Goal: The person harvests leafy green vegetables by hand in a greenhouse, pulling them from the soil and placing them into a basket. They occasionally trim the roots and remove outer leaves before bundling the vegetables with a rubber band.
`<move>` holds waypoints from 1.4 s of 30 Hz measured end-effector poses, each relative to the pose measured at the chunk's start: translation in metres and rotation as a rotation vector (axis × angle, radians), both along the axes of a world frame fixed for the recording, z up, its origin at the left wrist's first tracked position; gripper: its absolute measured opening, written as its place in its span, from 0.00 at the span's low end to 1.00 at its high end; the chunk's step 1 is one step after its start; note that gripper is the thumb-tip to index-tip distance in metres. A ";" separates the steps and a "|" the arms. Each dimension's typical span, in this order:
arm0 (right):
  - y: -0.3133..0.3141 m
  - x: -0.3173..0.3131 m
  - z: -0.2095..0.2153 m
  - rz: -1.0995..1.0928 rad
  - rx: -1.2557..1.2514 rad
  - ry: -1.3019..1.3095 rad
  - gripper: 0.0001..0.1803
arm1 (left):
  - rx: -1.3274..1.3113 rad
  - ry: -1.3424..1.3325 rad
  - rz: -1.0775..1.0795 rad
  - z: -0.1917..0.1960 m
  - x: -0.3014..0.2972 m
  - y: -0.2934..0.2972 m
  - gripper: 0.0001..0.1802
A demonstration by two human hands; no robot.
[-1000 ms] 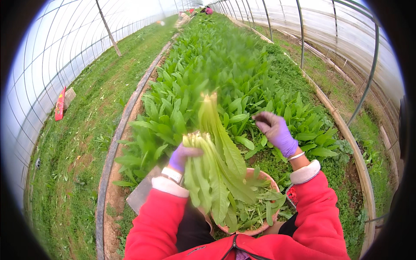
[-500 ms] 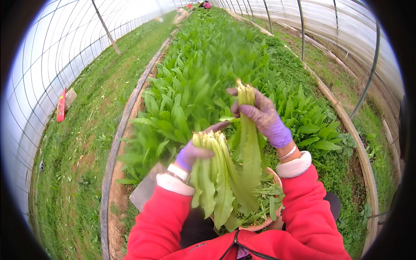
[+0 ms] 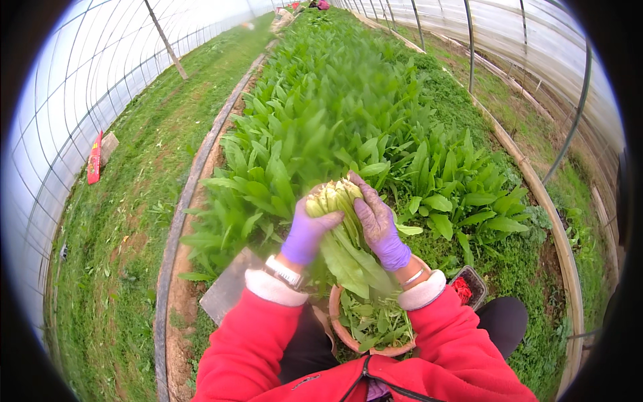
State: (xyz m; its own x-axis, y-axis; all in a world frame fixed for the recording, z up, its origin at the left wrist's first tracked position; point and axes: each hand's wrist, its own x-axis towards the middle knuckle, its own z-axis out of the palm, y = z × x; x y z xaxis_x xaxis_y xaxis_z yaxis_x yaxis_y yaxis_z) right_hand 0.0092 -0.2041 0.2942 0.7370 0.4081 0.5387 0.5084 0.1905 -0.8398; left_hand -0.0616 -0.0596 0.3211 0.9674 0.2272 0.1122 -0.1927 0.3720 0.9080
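Cut ends up, a bunch of long-leaf lettuce (image 3: 351, 258) is held between my two purple-gloved hands. My left hand (image 3: 310, 231) wraps the stems from the left, thumb across the front. On the other side my right hand (image 3: 377, 224) closes around the stems near their pale tops, its glove soiled with dirt. The leaves hang down over an orange-brown basin (image 3: 337, 320) between my legs, where loose trimmed leaves (image 3: 375, 318) lie. Part of the basin is behind the leaves and my right sleeve.
Dense rows of leafy plants (image 3: 301, 107) fill the bed ahead. A grey board (image 3: 228, 285) lies at left, and a small container of red items (image 3: 469, 287) sits by my right knee. Wooden edging (image 3: 175, 231) borders the bed.
My right hand has come down and left with its lettuce stalks, joining them to the bunch in my left hand. The container with red items now shows beside my right sleeve.
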 end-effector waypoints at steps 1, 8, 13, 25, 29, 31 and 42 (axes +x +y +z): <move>0.001 -0.001 -0.001 0.006 0.019 0.050 0.24 | -0.014 0.014 0.003 0.000 0.000 -0.001 0.29; 0.017 -0.008 -0.013 0.097 0.267 0.249 0.20 | -0.008 0.024 -0.032 0.008 -0.012 -0.007 0.29; 0.023 -0.014 -0.017 0.191 0.335 0.189 0.24 | -0.067 0.023 -0.073 0.007 -0.018 -0.006 0.35; 0.017 -0.004 -0.012 0.165 0.397 0.105 0.23 | 0.128 0.082 0.052 0.006 -0.017 -0.011 0.32; 0.033 -0.007 0.000 0.175 0.334 0.093 0.24 | 0.137 -0.028 0.160 0.007 -0.020 -0.002 0.32; 0.040 -0.005 0.000 0.147 0.242 0.085 0.27 | 0.231 0.057 0.249 0.012 -0.021 0.011 0.35; 0.024 0.106 -0.274 -0.182 -0.882 0.087 0.11 | 1.091 -0.112 1.040 0.012 -0.078 0.064 0.28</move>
